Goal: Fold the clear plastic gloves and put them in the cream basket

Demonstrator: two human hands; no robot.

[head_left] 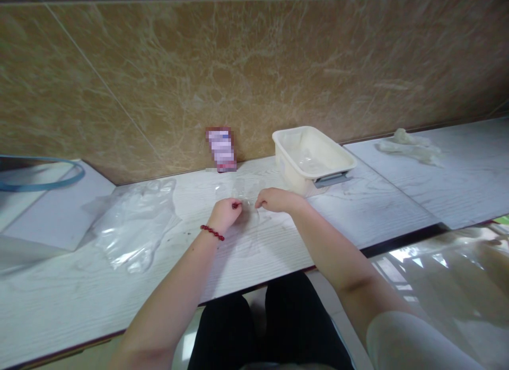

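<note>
A thin, clear plastic glove [251, 213] lies on the white wood-grain table in front of me, its outline faint. My left hand [226, 213], with a red bead bracelet [212, 232] on the wrist, is closed in a pinch at the glove's left side. A small dark red spot shows at its fingers; I cannot make out what it is. From the right, my right hand [280, 200] pinches the glove with curled fingers. Left of my hands is a flat pile of similar clear plastic gloves [137, 221].
A cream plastic bin [292, 171] with a grey handle stands behind my right hand, clear plastic inside. A blurred-out phone-like object [221, 150] leans on the marble wall. Crumpled whitish plastic [411, 146] lies far right. At left is a white box [51, 205] with a blue hoop [47, 186].
</note>
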